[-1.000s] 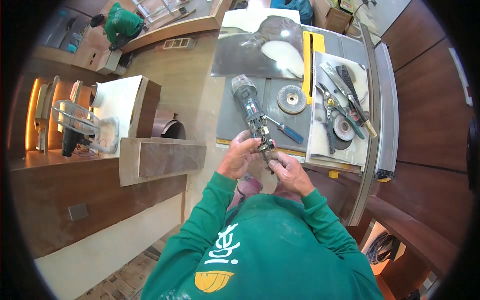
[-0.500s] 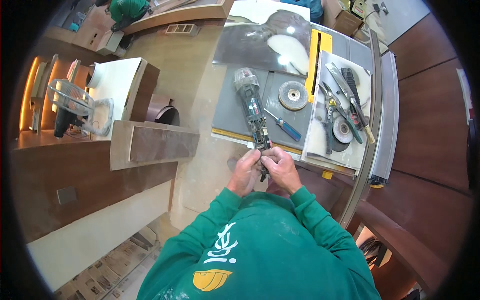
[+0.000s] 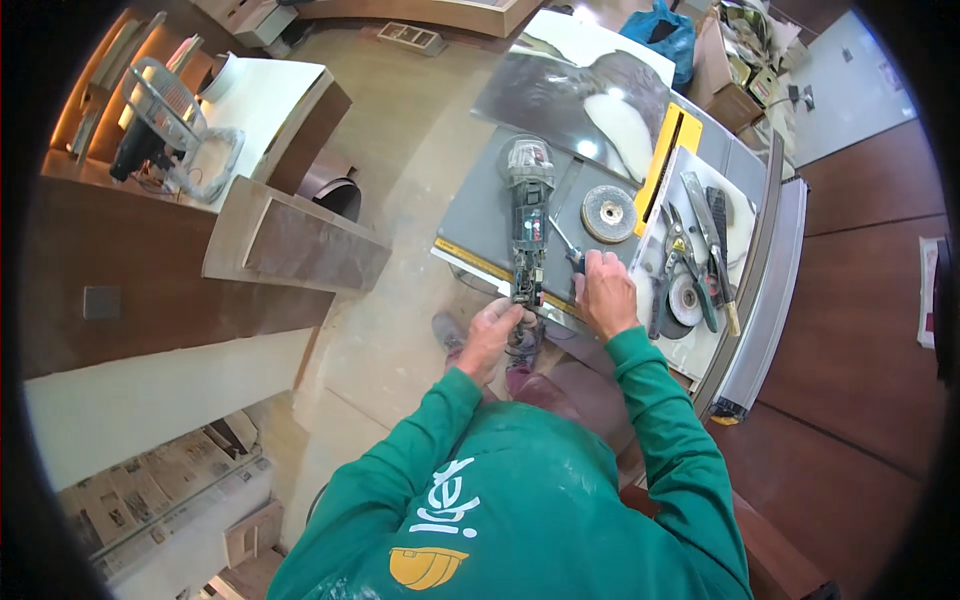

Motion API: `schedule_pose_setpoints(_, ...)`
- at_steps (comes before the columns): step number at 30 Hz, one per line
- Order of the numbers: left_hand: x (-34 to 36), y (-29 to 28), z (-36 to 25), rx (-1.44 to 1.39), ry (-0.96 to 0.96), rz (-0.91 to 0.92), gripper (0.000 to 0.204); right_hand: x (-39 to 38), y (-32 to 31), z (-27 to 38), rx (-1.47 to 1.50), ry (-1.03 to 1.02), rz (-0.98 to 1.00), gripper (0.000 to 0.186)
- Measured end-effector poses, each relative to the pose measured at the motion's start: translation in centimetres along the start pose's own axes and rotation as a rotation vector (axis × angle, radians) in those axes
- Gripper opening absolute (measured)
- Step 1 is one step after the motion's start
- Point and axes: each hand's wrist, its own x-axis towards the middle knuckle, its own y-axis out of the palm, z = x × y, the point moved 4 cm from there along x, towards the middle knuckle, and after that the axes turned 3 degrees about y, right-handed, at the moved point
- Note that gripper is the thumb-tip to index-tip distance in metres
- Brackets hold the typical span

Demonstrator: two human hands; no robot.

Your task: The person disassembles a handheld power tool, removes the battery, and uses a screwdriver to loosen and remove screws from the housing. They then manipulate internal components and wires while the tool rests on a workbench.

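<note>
An angle grinder (image 3: 531, 215) with its rear housing off and wiring exposed lies lengthwise on the grey table top (image 3: 480, 205), a cloudy clear cover over its head. My left hand (image 3: 489, 337) pinches the grinder's rear end at the table's front edge. To the right, my right hand (image 3: 608, 293) closes over the handle of a screwdriver (image 3: 565, 238); its shaft points away to the upper left, and most of the handle is hidden under the fingers. Just beyond that hand lies a round grinding disc (image 3: 609, 213).
On a pale board (image 3: 690, 345) at right lie snips (image 3: 678, 250), a long blade (image 3: 705, 215) and another disc (image 3: 685, 298). A yellow strip (image 3: 668, 150) and a glossy dark-and-white slab (image 3: 570, 95) are farther back. A fan (image 3: 170, 120) stands on the left counter.
My right hand has left the grinder's rear end and moved right onto the screwdriver. My left hand stays at the grinder. The whole view has turned and shifted.
</note>
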Motion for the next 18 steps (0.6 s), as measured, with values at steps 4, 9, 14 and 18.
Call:
schedule_pose_setpoints(4, -0.4, -0.2, -0.5, 0.01, -0.023, -0.018, 0.036, -0.9, -3.9, 0.3, 0.098, -0.049, -0.094, 0.03)
schedule_pose_setpoints(9, -0.7, 1.3, -1.6, -0.025, 0.041, -0.008, 0.039, -4.6, -14.2, 2.8, 0.337, 0.081, 0.001, 0.024)
schedule_pose_setpoints(14, 0.3, 1.1, 0.1, -0.109, 0.014, -0.03, 0.043, -6.1, -16.1, 6.1, 0.204, -0.073, 0.143, 0.024)
schedule_pose_setpoints(18, 0.4, 1.8, 0.3, -0.141, 0.076, -0.082, 0.045, -5.8, -14.3, 7.0, 0.09, -0.146, 0.191, 0.026)
